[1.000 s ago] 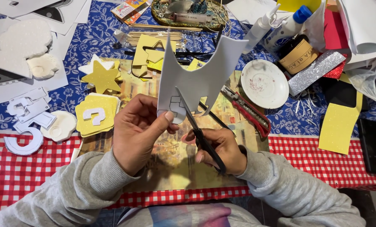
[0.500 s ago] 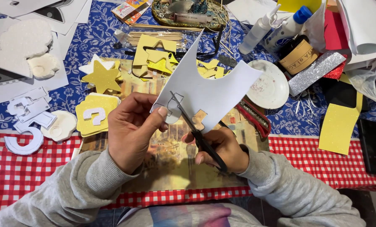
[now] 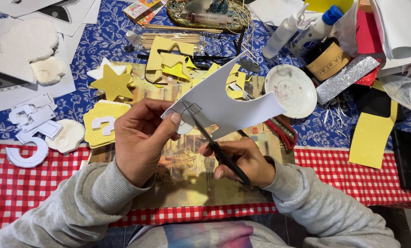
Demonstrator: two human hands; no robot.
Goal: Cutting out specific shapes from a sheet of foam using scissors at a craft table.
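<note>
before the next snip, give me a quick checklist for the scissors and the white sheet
1. Left hand has a grip on the white sheet, thumb pinching its lower left corner: ok.
2. Right hand holds the black scissors, fingers through the handles: ok.
3. Blades sit on the drawn outline near the sheet's lower edge: ok.
4. Left thumb is clear of the blades: not ok, it lies very close beside them.
5. Sheet is held flat: not ok, its free end curls up above the white dish.
6. How wide the blades stand: cannot tell, the sheet hides part of them.
</note>
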